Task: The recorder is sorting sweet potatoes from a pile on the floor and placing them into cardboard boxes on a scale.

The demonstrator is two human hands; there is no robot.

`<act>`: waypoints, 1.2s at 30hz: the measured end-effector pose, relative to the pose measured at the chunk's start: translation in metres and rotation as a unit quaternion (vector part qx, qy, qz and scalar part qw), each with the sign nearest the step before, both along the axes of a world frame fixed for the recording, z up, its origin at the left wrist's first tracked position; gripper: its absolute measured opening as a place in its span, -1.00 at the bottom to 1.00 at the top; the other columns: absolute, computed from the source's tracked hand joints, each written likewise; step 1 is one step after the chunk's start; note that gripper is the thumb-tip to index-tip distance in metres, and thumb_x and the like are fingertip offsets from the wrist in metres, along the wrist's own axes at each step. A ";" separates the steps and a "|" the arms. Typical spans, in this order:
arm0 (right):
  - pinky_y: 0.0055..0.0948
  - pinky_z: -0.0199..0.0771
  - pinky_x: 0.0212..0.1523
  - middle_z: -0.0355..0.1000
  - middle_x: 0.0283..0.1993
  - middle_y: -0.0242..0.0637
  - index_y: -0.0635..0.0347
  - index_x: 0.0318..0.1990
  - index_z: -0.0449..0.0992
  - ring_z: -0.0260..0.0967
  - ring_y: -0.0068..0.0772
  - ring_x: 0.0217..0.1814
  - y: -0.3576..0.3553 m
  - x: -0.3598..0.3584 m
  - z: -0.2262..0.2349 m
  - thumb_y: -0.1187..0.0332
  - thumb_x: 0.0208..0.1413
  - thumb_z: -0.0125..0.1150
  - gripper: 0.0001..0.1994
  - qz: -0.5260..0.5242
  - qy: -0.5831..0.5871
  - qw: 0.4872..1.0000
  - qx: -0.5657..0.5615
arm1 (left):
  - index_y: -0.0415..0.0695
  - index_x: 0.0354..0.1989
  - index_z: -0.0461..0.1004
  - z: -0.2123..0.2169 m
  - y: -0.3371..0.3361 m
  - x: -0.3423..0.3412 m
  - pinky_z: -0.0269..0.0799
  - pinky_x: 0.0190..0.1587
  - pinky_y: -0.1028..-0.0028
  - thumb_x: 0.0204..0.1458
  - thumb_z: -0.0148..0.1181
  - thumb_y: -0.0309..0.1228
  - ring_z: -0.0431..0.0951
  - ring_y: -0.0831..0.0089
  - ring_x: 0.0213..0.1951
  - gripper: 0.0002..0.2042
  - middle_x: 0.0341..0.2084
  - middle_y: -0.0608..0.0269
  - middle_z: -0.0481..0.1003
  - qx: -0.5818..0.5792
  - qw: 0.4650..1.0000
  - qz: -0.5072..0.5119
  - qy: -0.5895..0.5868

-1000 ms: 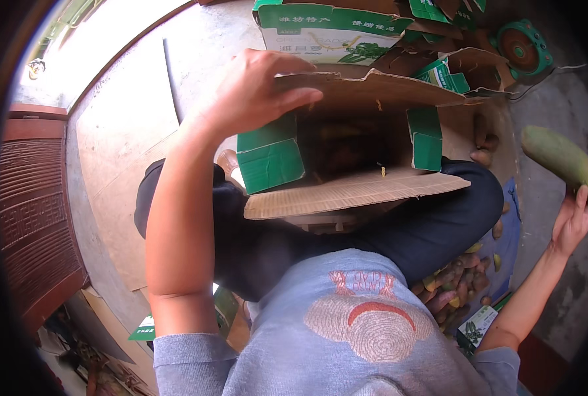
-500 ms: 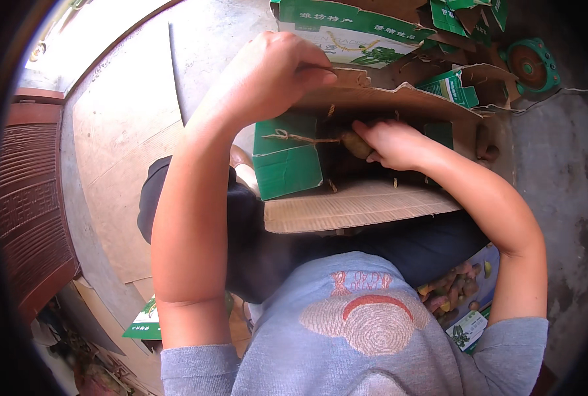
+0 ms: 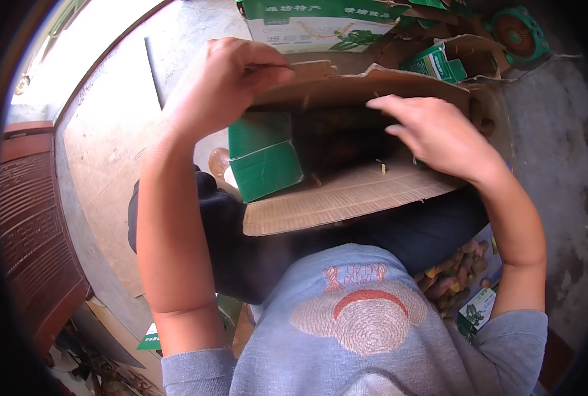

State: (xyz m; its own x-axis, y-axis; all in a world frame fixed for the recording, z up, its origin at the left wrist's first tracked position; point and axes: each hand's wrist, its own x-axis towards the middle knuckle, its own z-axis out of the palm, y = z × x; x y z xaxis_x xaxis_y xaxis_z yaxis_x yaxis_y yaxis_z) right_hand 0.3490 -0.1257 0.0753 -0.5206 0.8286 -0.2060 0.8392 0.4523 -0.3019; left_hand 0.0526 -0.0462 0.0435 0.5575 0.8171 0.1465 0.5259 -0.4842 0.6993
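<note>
An open cardboard box (image 3: 346, 198) with green printed sides rests on my lap, its near flap folded toward me. My left hand (image 3: 224, 82) grips the far flap (image 3: 346, 82) of the box at its upper left corner. My right hand (image 3: 439, 135) hovers over the box's opening with fingers spread and nothing in it. The inside of the box is dark, and I make out brownish shapes I cannot identify.
More green and white cartons (image 3: 320, 26) lie beyond the box. A green round object (image 3: 518, 30) sits at the upper right. A pile of small brown and yellow produce (image 3: 455, 277) lies by my right side. Flat cardboard (image 3: 109, 152) covers the floor at left, beside a dark wooden piece (image 3: 33, 231).
One second ago my right hand reached out right toward a long green vegetable; it then went into the box and has now lifted out, open, above the opening. My left hand keeps its grip.
</note>
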 end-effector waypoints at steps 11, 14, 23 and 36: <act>-0.40 0.50 -0.11 0.61 -0.24 -0.18 0.29 -0.10 0.60 0.56 -0.37 -0.18 -0.223 0.278 0.052 0.32 0.25 0.22 -0.78 -0.489 -0.018 0.861 0.135 | -0.15 0.26 0.45 -0.014 0.010 -0.026 0.26 0.34 0.22 0.37 -0.08 -0.01 0.47 0.24 0.23 -0.48 0.14 0.01 0.51 -0.033 0.996 0.055 -0.058; -0.26 0.50 -0.20 0.55 -0.40 -0.06 0.28 -0.21 0.59 0.54 -0.17 -0.32 -0.310 0.322 -0.024 0.24 0.22 0.26 -0.76 -0.528 -0.062 0.845 0.062 | -0.14 0.36 0.33 -0.019 0.009 -0.041 0.09 0.45 0.09 0.38 -0.17 0.01 0.39 0.14 0.32 -0.44 0.24 -0.04 0.42 0.016 0.995 0.091 -0.029; -0.19 0.47 -0.12 0.56 -0.28 -0.07 0.30 -0.33 0.55 0.54 -0.20 -0.15 -0.565 0.317 -0.224 0.42 0.18 0.14 -0.87 -0.656 0.029 0.716 -0.236 | -0.19 0.37 0.27 -0.020 0.001 -0.011 0.14 0.45 0.11 0.43 -0.17 -0.18 0.20 0.13 0.43 -0.53 0.35 -0.03 0.29 -0.196 0.917 0.261 -0.229; -0.11 0.42 0.22 0.45 0.15 0.18 0.28 0.28 0.30 0.39 0.20 0.23 -0.713 0.218 -0.353 0.26 -0.01 0.36 -0.33 -0.591 -0.059 0.650 -0.473 | -0.07 0.38 0.29 -0.064 0.031 -0.050 -0.04 0.47 0.21 0.39 -0.09 -0.20 0.19 0.29 0.44 -0.55 0.35 0.15 0.34 -0.233 0.886 0.331 -0.227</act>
State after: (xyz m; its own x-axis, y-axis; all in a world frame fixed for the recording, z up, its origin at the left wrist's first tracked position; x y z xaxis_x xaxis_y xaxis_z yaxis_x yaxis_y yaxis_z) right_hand 0.5669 -0.8391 -0.2773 0.4314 0.1073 -0.8958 0.4736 -0.8720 0.1236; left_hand 0.0031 -0.0151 -0.0203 -0.0973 0.9738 -0.2057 0.2005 0.2216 0.9543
